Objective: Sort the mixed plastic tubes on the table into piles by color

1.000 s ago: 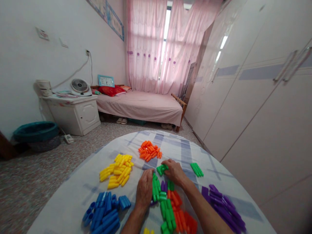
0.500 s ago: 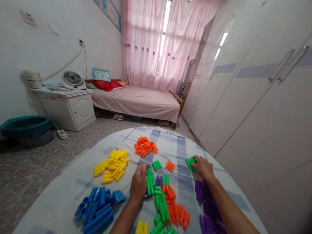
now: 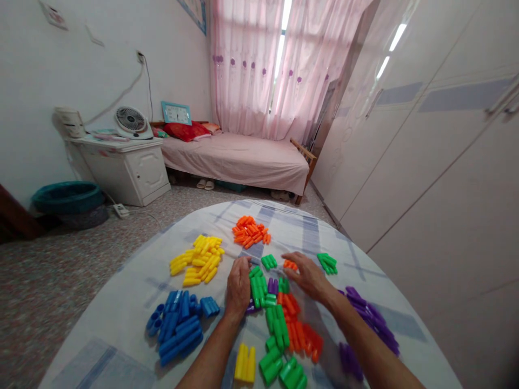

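Observation:
My left hand point(image 3: 238, 287) rests on its side against the left edge of a run of joined plastic tube blocks, fingers closed round that edge; its fingertips are partly hidden. Green tube blocks point(image 3: 258, 289) and a partly covered purple block point(image 3: 251, 307) lie right beside it. My right hand point(image 3: 305, 274) hovers with fingers apart and empty over a small orange block point(image 3: 290, 265). Left of its fingertips is a small green block point(image 3: 268, 262). Larger orange blocks point(image 3: 298, 335) lie below the hand, joined or touching the green ones.
Piles of yellow blocks point(image 3: 203, 262), blue blocks point(image 3: 178, 324), orange blocks point(image 3: 250, 232) and purple blocks point(image 3: 371, 313) surround the middle. Green blocks point(image 3: 326, 263) lie at the right. A yellow block point(image 3: 245, 363) is near the front. A checked cloth point(image 3: 133, 324) covers the table.
My right hand has let go of the green block at the right and moved left over the small orange block. My left hand keeps its place. The view has shifted slightly.

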